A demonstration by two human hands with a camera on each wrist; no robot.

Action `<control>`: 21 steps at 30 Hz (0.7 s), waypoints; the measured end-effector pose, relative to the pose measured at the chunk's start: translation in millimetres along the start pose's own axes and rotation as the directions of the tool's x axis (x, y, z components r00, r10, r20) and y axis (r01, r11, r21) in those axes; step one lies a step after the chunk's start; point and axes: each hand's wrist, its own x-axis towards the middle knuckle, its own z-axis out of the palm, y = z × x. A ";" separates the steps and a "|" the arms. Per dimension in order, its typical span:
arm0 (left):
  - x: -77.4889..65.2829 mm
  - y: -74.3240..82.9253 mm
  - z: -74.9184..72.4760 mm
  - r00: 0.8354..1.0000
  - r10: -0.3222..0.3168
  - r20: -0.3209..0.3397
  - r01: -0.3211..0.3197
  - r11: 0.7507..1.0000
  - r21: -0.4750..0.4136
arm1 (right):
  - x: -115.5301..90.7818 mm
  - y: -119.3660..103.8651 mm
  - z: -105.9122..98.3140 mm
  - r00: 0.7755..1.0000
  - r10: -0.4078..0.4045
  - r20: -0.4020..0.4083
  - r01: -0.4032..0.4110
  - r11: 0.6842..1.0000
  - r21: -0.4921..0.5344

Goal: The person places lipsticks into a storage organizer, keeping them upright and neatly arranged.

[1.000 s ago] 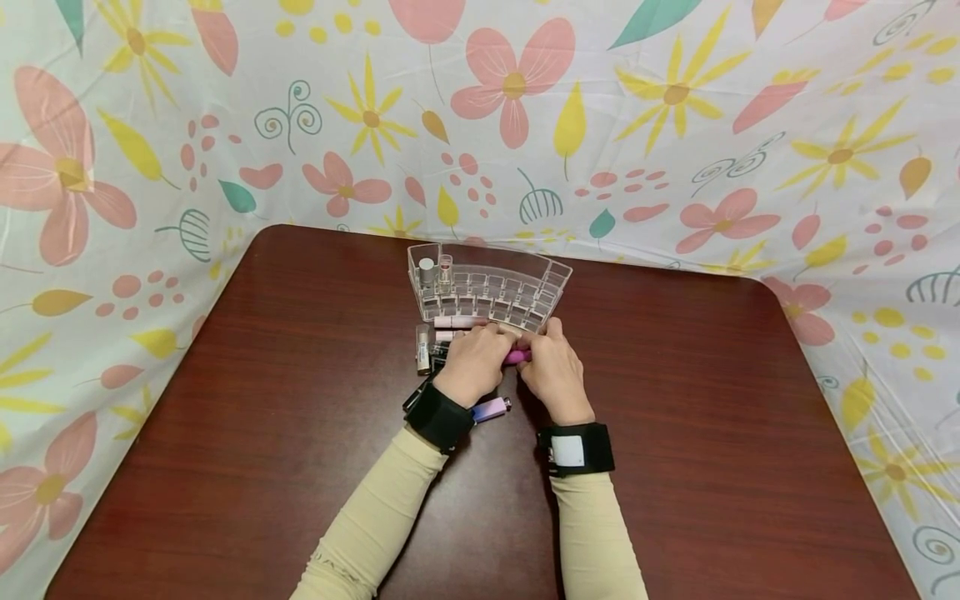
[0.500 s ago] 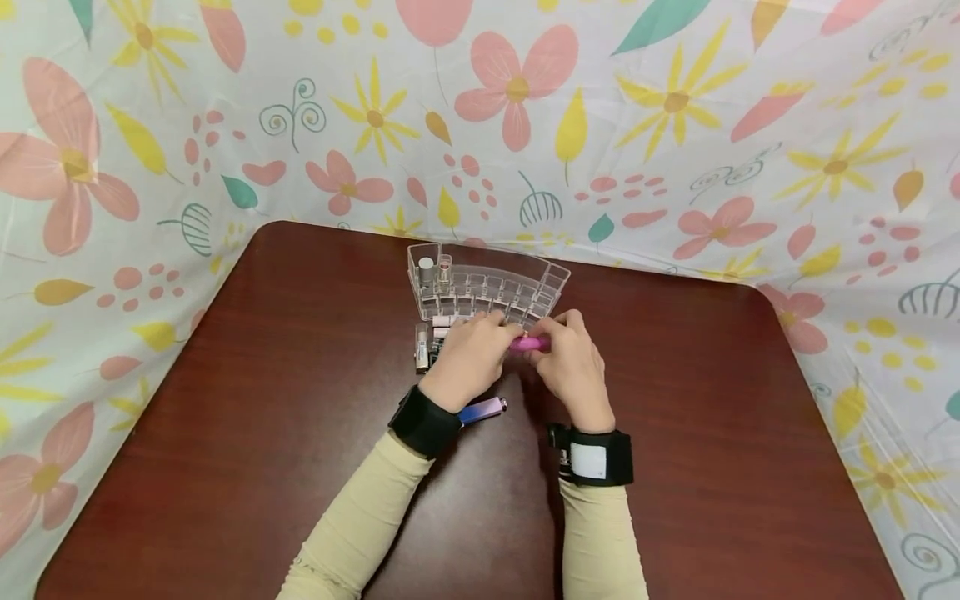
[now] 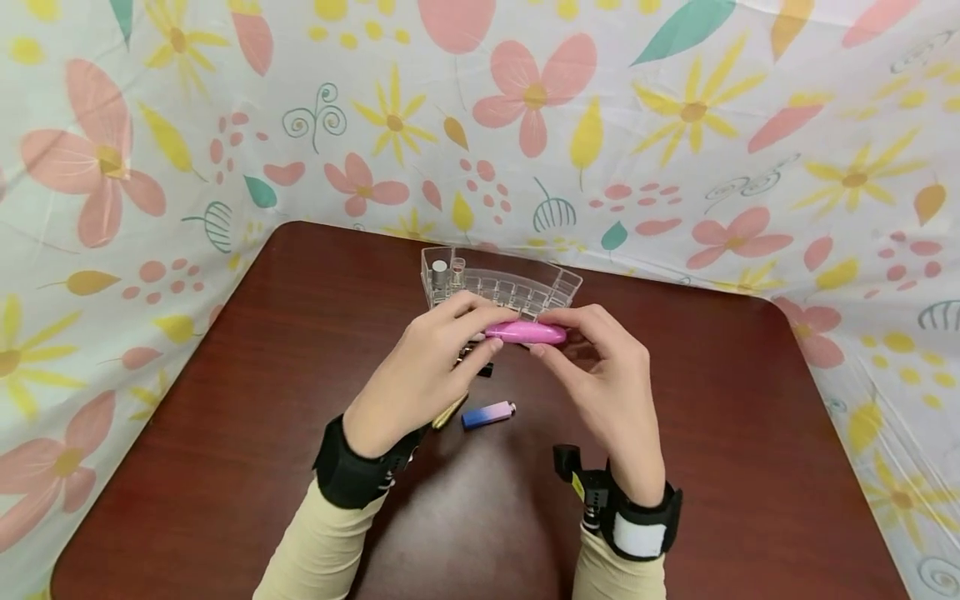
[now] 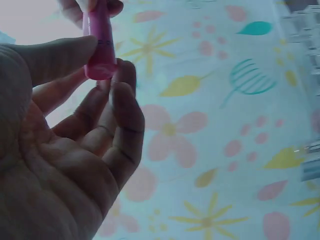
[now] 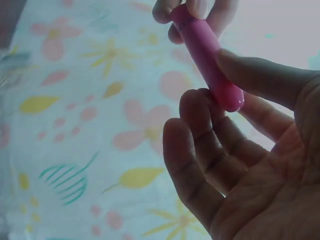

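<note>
A glossy pink lipstick tube [image 3: 527, 333] is held level above the table, between both hands. My left hand [image 3: 423, 367] pinches its left end with thumb and fingers. At the other end, my right hand [image 3: 603, 375] grips it between thumb and fingers, with the remaining fingers loosely bent in the right wrist view. The rounded end of the tube [image 5: 220, 75] shows there by my right thumb. Behind the hands stands a clear fan-shaped lipstick organizer [image 3: 562, 287], its front partly hidden. A silver-capped tube [image 3: 439, 275] and a clear-capped lipstick [image 3: 458, 272] stand in its left side.
A blue-to-pink lipstick tube [image 3: 488, 415] lies on the dark wooden table [image 3: 720, 400] below the hands. A gold tube [image 3: 448, 412] and a black item [image 3: 486, 370] are partly covered by my left hand. A floral curtain [image 3: 675, 167] surrounds the table.
Both hands have lifted the pink lipstick tube up from beside the organizer and toward the person. The gold tube, previously covered, now shows beneath my left hand.
</note>
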 end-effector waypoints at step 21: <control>-17.1 24.7 -29.5 0.985 0.087 -0.151 -0.079 0.995 0.060 | -3.5 -35.8 1.8 0.990 -0.142 -0.023 0.143 0.975 0.171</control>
